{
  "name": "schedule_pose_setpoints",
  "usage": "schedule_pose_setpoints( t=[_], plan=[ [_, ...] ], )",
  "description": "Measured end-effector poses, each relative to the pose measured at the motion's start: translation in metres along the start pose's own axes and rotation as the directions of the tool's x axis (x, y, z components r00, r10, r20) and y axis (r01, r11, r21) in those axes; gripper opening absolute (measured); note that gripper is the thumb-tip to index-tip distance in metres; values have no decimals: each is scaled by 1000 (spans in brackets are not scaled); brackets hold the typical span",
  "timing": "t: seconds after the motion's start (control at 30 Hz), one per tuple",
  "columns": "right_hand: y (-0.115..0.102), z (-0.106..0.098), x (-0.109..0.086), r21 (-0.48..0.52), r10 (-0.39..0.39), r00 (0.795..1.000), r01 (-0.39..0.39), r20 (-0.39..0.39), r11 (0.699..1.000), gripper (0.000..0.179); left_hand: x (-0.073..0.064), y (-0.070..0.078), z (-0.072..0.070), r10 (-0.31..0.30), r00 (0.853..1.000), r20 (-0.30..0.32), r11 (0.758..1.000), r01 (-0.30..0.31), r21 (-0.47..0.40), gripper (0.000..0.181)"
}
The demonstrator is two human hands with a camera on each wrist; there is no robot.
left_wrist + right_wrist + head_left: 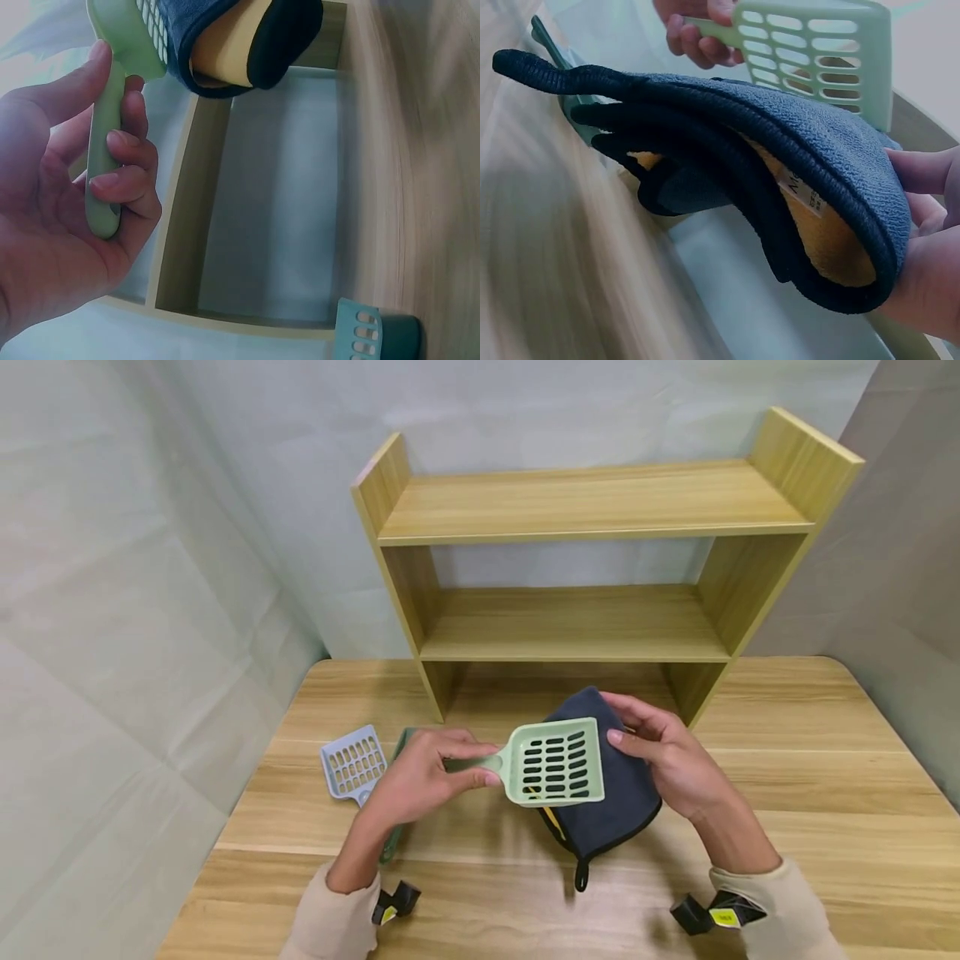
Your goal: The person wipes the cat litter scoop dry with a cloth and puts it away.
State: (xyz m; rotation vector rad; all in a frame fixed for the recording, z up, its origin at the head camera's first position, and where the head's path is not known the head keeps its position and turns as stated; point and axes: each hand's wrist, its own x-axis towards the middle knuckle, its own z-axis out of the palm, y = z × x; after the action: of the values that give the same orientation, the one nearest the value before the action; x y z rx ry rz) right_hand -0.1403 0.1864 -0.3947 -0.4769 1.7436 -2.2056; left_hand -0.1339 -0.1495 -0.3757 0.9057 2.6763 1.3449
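Note:
My left hand (420, 777) grips the handle of a light green litter scoop (514, 768), thumb on top, its slotted square head toward the right. In the left wrist view the fingers curl round the scoop's handle (106, 150). My right hand (678, 764) pinches the far right edge of a folded cloth (622, 793), dark blue outside with black trim and a loop. The right wrist view shows the cloth's yellow inner side and a white label (802, 191). The scoop's head overlaps the cloth; whether they touch I cannot tell.
A pale blue slotted scoop (356, 764) lies on the table at left. Beside it is a dark green scoop (392, 843), partly hidden by my left hand. A wooden shelf unit (573, 647) stands behind the cloth on the wooden table (825, 793). Pale sheets hang around.

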Motion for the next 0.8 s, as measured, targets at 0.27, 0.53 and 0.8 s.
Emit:
schedule_pose_setpoints(
  t=[0.27, 0.53, 0.8],
  plan=[
    [10, 9, 4, -48, -16, 1000, 17, 17, 999, 52, 0, 3, 3, 2, 1000, 27, 999, -1, -50, 35],
    [3, 7, 1, -46, 2, 1000, -2, -4, 999, 48, 0, 2, 1, -23, 1000, 15, 1000, 23, -18, 35],
    [-9, 1, -4, -19, 4, 1000, -5, -20, 1000, 48, -2, 0, -8, -91, 996, -9, 995, 92, 25, 36]
  ],
)
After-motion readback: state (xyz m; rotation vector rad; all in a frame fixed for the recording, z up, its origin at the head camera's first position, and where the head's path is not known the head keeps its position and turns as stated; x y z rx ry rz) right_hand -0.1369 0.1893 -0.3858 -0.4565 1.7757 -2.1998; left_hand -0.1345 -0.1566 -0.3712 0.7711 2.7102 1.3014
